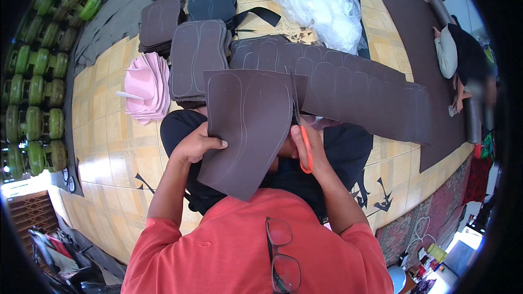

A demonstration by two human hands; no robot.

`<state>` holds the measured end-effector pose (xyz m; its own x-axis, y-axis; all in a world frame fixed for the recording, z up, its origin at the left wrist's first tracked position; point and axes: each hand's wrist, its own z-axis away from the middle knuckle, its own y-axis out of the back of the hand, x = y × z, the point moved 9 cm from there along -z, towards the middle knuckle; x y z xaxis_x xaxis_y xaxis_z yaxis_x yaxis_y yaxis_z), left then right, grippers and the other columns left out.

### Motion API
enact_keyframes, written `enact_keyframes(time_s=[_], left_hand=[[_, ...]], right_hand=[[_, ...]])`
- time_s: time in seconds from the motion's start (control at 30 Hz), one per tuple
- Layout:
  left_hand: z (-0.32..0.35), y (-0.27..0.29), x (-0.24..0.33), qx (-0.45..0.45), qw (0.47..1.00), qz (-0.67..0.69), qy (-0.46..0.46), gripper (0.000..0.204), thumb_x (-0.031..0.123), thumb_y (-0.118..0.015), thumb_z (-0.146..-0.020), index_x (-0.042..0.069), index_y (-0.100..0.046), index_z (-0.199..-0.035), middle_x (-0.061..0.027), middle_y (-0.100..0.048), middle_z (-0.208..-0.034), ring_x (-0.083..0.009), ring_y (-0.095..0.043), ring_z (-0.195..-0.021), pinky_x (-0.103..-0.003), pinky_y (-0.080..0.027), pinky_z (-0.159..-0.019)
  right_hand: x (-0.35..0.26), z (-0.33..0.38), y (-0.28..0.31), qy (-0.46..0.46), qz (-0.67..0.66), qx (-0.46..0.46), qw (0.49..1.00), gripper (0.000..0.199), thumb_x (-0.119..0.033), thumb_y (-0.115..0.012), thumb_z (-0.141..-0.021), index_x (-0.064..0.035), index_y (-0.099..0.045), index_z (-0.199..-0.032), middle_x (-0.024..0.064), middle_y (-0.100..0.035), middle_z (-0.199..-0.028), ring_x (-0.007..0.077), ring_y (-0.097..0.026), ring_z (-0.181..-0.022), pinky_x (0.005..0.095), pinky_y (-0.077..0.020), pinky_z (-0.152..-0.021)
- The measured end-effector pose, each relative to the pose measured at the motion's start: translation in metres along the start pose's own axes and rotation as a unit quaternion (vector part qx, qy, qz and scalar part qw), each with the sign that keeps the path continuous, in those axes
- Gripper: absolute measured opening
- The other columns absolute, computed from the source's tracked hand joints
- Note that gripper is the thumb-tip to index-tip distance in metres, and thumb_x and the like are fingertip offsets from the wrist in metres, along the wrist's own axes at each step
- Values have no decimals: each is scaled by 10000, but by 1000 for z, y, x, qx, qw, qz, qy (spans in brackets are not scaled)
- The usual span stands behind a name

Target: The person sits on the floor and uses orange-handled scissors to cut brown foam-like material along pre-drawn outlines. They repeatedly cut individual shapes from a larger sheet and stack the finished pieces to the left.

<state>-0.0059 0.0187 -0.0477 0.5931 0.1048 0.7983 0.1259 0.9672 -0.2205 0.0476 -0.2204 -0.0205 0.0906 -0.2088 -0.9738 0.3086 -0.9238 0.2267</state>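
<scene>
A brown sheet with pale sole-shaped outlines drawn on it is held up over my lap. My left hand pinches its left edge, thumb on top. In my right hand is a pair of scissors with orange handles. Their dark blades point away from me along the sheet's right edge, where a narrow strip stands apart from the main piece. Beyond the sheet lies a stack of brown cut pieces with similar outlines. A long outlined brown strip stretches away to the right.
Pink sheets are stacked at the left, near more brown and dark stacks. Clear plastic lies ahead. Another person sits at far right beside a brown roll. Green gas cylinders line the left. Dark scraps lie on the tiles.
</scene>
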Motion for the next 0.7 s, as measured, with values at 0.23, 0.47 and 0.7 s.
enact_keyframes(time_s=[0.23, 0.47, 0.7], left_hand=[[4, 8, 15, -18, 999, -46, 21, 560, -2, -634, -666, -29, -567, -1222, -72, -636, -1082, -176, -579, -1005, -297, -427, -931], [2, 12, 14, -51, 998, -29, 28, 666, 7, -646, -665, -37, -491, -1311, -99, -607, -1174, -195, -556, -1096, -302, -408, -976], [-12, 58, 49, 68, 995, -47, -61, 756, 101, -670, -782, -34, -309, -1433, -150, -531, -1289, -208, -498, -1195, -318, -376, -1032]], right_hand=[[0, 10, 12, -99, -15, -101, 990, 516, -493, -403, -975, -18, -537, -823, 29, -468, -535, 91, -466, -400, 238, -366, -382], [22, 12, 32, -147, 32, -172, 974, 468, -441, -456, -979, -21, -525, -784, 44, -462, -521, 130, -479, -383, 274, -380, -354], [81, 38, 59, -232, -90, -29, 968, 496, -427, -426, -993, -1, -532, -762, 29, -417, -499, 110, -419, -341, 254, -370, -318]])
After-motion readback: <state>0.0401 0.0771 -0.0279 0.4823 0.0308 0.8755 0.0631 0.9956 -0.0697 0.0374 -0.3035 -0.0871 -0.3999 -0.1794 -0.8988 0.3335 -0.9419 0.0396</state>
